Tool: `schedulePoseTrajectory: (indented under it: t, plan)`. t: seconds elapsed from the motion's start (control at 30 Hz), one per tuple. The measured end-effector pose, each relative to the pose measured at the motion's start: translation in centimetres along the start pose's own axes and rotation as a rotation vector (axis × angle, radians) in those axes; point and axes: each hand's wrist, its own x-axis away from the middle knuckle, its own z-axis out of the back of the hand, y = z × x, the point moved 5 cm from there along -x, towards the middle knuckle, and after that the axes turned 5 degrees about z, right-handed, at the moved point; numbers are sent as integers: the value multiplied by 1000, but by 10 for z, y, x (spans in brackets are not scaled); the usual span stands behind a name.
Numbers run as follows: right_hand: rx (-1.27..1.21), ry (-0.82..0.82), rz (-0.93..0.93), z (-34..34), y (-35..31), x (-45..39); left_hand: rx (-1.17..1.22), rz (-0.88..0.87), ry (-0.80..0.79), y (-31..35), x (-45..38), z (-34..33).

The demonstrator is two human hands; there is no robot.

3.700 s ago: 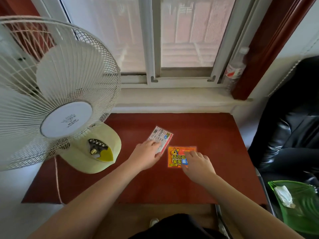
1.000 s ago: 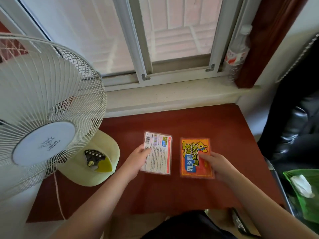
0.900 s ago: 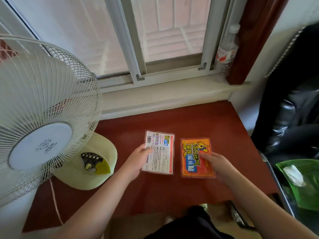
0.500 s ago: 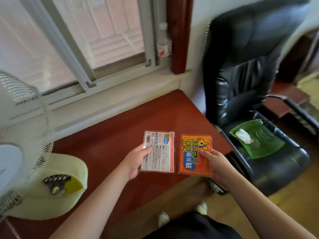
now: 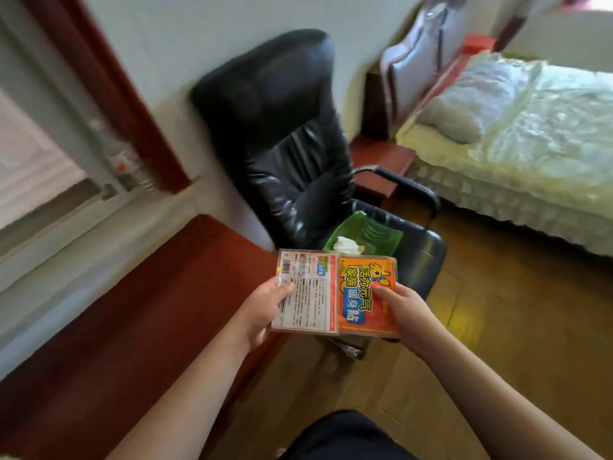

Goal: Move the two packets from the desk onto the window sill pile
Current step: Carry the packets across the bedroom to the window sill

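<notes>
My left hand (image 5: 262, 310) holds a white packet (image 5: 306, 293) with small printed text and a red edge, thumb on its left side. My right hand (image 5: 403, 310) grips an orange packet (image 5: 361, 290) with yellow and blue lettering, thumb on its face. Both packets are side by side in the air, past the right end of the red-brown desk (image 5: 139, 310). The pale window sill (image 5: 83, 247) runs along the left, blurred. No pile of packets shows on the visible stretch of sill.
A black leather office chair (image 5: 282, 144) stands right of the desk, with a green tray (image 5: 374, 234) holding crumpled tissue on its seat. A bed with pale bedding (image 5: 530, 127) fills the right. A plastic bottle (image 5: 129, 161) stands blurred in the window corner. Wooden floor lies below.
Both packets were lifted off the desk, one in each hand. My view has swung right: the fan has left the frame, and the chair and bed have come in.
</notes>
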Motion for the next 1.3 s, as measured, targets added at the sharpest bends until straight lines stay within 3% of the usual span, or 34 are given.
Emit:
schedulePoseTrajectory:
  t: [0.4,0.67,1.03,1.3]
  plan:
    - [-182,247,33,199,-13,22,-103,64,-244,29,-48,-214]
    - [-281,402,52,275,-17,19,-193,112,-362,40,-91,-299]
    - [-346,622,85,368,-51,10,-328,128,-660,79,-154,-418]
    - [-496,796,110,433,-34,32,-511,158,-866,84,-167,-526]
